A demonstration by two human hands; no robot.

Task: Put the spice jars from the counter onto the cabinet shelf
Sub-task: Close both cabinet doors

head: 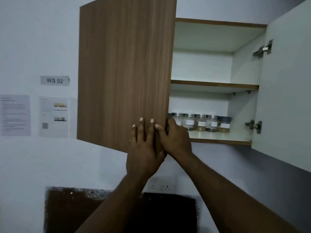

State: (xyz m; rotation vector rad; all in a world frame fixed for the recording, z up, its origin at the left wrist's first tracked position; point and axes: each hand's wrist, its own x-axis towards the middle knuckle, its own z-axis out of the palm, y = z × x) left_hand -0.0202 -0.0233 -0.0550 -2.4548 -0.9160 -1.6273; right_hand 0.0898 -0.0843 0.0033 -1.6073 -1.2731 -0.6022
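Head view, centre: left hand (145, 148) spread flat on door (124, 73), right hand (175, 138) curled round its edge, probably controlling swing. Spice jars (200, 122) sit shelved at right.

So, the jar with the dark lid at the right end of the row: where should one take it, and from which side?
Probably round the body of the dark-lidded jar, just under the lid, coming from the front and right. It stands upright; its left side is close against the neighbouring jar, while its right faces bare shelf, and the right door stands open.
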